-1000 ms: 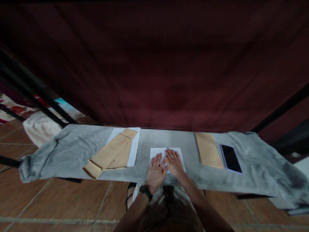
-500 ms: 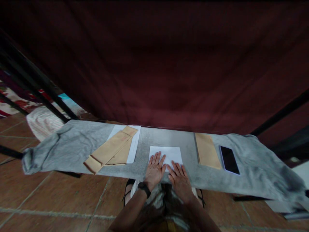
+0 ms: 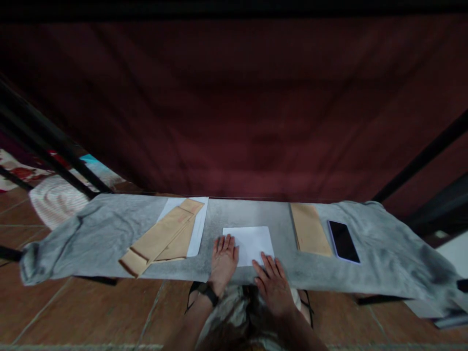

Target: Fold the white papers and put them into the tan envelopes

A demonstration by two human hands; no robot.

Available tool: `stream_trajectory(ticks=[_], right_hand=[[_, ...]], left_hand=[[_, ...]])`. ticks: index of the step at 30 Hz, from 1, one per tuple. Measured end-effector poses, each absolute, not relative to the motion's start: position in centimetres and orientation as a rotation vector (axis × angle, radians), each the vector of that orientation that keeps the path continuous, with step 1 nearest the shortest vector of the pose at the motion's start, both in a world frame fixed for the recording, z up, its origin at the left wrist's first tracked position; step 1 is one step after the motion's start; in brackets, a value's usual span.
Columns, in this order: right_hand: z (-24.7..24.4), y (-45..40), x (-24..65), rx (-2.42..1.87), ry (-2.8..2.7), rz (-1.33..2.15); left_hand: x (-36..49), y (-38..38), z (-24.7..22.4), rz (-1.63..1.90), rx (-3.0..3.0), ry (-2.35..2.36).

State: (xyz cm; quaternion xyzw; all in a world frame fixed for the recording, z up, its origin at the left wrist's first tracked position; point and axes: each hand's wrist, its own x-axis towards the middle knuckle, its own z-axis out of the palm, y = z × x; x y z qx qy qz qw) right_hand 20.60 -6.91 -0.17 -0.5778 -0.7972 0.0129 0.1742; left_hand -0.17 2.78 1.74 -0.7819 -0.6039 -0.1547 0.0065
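Paper (image 3: 252, 240) under both hands (flat).

White sheet of paper (image 3: 252, 241), folded to a small flat rectangle, lies on the grey cloth at centre, near edge toward the person, between brown envelopes left and right.

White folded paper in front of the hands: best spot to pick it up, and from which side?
Probably the white paper's far right corner, from the right. It lies flat on the grey cloth; the left hand covers its near-left corner, the right hand its near edge.
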Motion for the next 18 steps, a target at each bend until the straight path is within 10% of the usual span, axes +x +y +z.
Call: stream_trajectory(ticks=[18], right_hand=[[0.9, -7.1, 20.3, -1.599, -2.113, 0.118]], left_hand=[[5.3, 11.2, 5.0, -0.627, -2.781, -1.989]])
